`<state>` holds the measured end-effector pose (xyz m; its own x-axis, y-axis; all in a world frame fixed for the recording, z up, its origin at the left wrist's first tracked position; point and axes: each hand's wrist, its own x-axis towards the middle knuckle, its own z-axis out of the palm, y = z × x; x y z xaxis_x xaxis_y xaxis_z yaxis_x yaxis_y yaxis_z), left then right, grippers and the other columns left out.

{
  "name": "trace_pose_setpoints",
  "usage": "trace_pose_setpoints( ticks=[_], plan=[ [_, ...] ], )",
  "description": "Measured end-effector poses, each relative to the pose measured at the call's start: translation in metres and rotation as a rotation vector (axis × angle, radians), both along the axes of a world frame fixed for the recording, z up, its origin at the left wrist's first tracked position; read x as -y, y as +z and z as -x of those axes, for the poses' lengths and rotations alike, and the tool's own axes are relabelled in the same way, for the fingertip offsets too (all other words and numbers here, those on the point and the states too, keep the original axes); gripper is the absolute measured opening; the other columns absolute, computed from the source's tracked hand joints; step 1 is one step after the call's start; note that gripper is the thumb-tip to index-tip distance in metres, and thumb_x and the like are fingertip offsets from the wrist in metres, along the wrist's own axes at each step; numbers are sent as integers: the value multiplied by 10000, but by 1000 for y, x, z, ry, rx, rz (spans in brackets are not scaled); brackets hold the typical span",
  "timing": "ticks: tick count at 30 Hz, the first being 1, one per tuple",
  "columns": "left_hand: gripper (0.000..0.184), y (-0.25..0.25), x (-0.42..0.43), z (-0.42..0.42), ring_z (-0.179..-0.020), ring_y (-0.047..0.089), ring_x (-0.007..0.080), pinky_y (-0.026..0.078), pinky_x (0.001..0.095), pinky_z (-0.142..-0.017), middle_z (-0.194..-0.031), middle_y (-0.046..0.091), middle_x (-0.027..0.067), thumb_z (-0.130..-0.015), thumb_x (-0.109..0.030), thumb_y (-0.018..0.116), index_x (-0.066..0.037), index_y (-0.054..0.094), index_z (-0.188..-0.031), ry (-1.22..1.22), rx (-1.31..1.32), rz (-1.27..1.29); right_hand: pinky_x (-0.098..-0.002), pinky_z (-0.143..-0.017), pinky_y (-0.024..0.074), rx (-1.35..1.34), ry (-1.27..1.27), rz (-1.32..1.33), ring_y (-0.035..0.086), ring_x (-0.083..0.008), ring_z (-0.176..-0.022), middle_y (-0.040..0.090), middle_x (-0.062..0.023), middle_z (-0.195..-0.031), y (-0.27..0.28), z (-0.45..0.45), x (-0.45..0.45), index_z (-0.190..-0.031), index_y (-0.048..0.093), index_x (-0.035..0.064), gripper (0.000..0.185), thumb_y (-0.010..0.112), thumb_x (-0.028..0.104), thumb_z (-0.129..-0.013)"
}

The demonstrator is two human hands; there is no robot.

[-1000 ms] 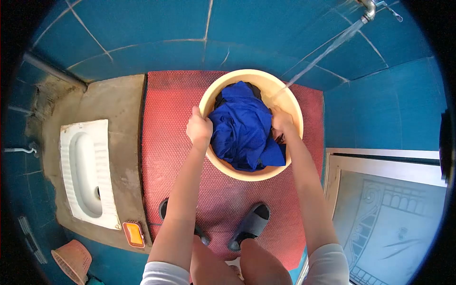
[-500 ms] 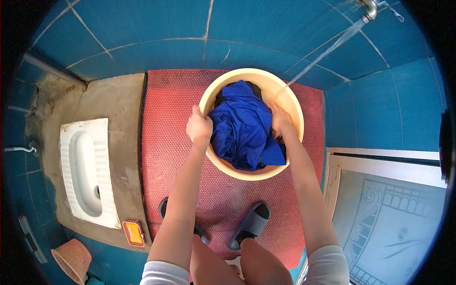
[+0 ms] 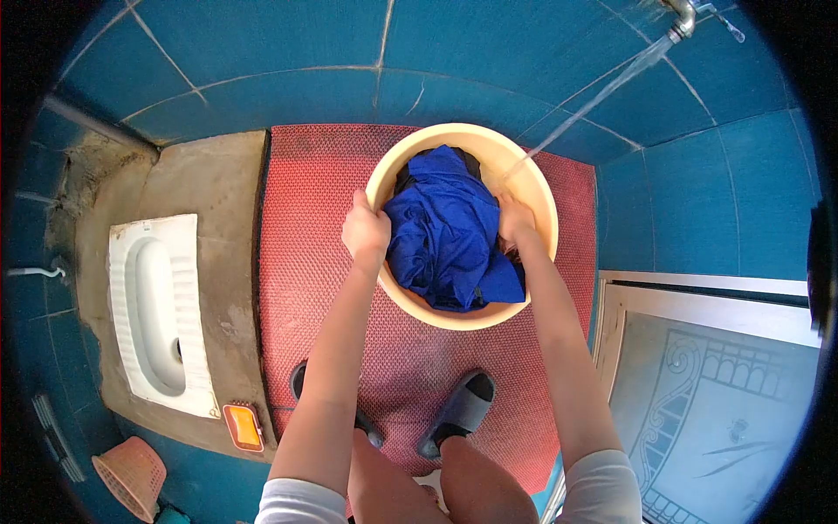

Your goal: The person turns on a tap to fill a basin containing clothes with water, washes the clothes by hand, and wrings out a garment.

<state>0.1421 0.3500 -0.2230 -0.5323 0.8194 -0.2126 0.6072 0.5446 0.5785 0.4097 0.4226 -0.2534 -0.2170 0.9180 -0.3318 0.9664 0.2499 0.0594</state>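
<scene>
Blue garment [image 3: 445,223] lies bunched inside the cream plastic basin [image 3: 463,132], whose left rim the left hand [image 3: 367,229] grips, apparently to steady it. The right hand [image 3: 515,218] reaches in beside the garment, its fingers too hidden to tell their grip; the faucet [image 3: 685,19] stands beyond, its water stream [image 3: 602,93] angled into the basin, evidently positioned to catch it

In the middle of the frame, the left hand [image 3: 366,229] grips the rim of a cream basin [image 3: 463,320] holding blue cloth [image 3: 443,229]. The right hand [image 3: 515,223] reaches inside, beside the cloth. Water [image 3: 602,95] runs from a tap [image 3: 683,19] at upper right into the basin. The basin sits on a red mat [image 3: 314,192]; a squat toilet [image 3: 161,314] lies at left, a pink basket [image 3: 131,472] at lower left.
</scene>
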Motion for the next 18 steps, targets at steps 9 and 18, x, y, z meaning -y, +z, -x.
trace_pose_setpoints(
  ticks=[9, 18],
  plan=[
    [255, 6, 1, -1, -775, 592, 364, 467, 457, -690, -818, 601, 188, -744, -145, 541, -73, 424, -959, -21, 3, 26, -348, -894, 387, -42, 17, -19, 513, -262, -1031, 515, -120, -1120, -4, -3, 0, -1220, 406, 106, 508, 489, 88, -720],
    [254, 1, -1, -1, -769, 588, 384, 466, 473, -679, -790, 604, 204, -716, -155, 570, -85, 438, -921, 9, 5, 11, -346, -894, 398, -4, -56, 100, 500, -261, -1059, 499, -124, -1159, 15, 6, 3, -1234, 384, 102, 595, 579, 75, -673]
  ],
)
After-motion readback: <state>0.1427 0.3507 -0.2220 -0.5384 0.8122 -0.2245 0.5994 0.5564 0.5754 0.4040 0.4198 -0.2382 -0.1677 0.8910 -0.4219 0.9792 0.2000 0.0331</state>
